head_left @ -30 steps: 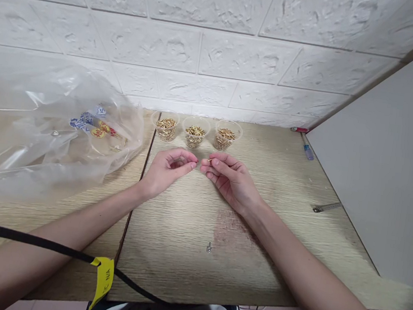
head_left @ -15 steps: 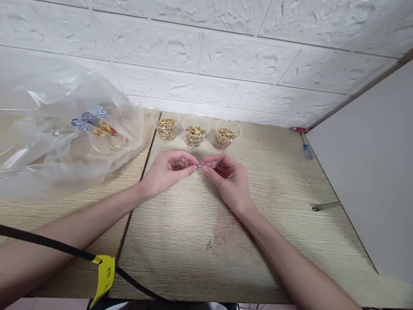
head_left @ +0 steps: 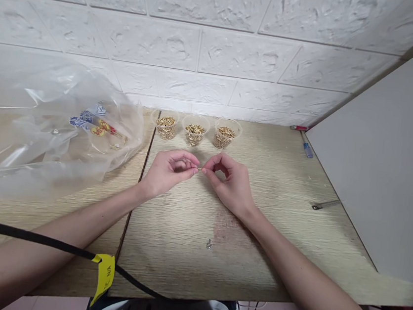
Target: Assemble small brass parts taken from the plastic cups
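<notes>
Over the middle of the wooden table, my left hand [head_left: 169, 171] and my right hand [head_left: 230, 181] meet fingertip to fingertip. Between them is a small gold-coloured metal pin [head_left: 200, 169], pinched by the thumb and forefinger of each hand at opposite ends. Its exact shape is mostly hidden by the fingers. Just behind the hands stand three clear plastic cups in a row: a left cup [head_left: 166, 129], a middle cup [head_left: 194, 134] and a right cup [head_left: 225, 137]. Each holds many small gold-coloured metal pieces.
A large clear plastic bag [head_left: 53, 157] covers the table's left side. A small metal bolt-like piece [head_left: 208, 245] lies in front. A screwdriver [head_left: 307, 150] and a metal tool [head_left: 323, 205] lie by the white panel [head_left: 388, 161]. A black cable [head_left: 33, 234] with a yellow tag [head_left: 104, 275] crosses my left forearm.
My right hand's fingers have shifted slightly, with the forefinger more arched and the other fingers curled differently. Slightly more of the gold-coloured pin shows. My left hand stays nearly still.
</notes>
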A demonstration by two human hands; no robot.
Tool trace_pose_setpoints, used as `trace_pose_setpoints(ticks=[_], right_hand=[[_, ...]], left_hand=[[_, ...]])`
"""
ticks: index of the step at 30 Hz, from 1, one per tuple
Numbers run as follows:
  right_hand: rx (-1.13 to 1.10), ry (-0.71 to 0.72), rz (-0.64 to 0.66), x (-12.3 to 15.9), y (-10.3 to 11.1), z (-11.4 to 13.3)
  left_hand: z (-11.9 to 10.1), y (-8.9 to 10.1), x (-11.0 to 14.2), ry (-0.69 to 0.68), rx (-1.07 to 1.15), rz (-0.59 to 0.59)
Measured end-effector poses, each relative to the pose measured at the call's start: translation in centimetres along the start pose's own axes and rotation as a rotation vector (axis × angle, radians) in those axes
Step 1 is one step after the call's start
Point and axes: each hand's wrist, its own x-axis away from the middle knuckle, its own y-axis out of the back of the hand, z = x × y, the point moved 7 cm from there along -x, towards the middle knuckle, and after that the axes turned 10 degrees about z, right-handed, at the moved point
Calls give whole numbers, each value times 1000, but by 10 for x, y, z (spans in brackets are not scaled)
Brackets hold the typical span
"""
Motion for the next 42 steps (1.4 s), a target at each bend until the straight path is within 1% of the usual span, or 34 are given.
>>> trace_pose_setpoints(ticks=[8,11,13,18,23,27,30,33,37,39,42], right_hand=[[255,185,63,3,-1,15],[296,212,78,4,-2,16],[275,197,80,4,-2,15],[124,101,66,3,-3,10],[28,-17,13,4,-7,2],[-141,-77,-53,3,-6,-9],[-250,-108,-70,1,-5,-17],[-285,-122,-75,-2,-4,-22],[-315,-114,-48,-2,-5,-24],[-286,-121,-21,-2,-6,-25],[-175,-124,19,-2,-7,-23]], left_hand=[[-4,-4,1,-72,-97,63],[-6,-5,2,-77,-117,86],[-7,-5,3,-83,-122,88],[-9,-4,3,-105,-125,82],[-4,-3,3,-97,-129,60],[1,-1,2,-80,-57,8],[-1,0,2,-90,-21,-23],[-2,0,2,-89,-52,-25],[-3,2,2,-113,-164,-31],[-6,3,2,-150,-211,-41],[-10,3,2,-195,-253,-46]])
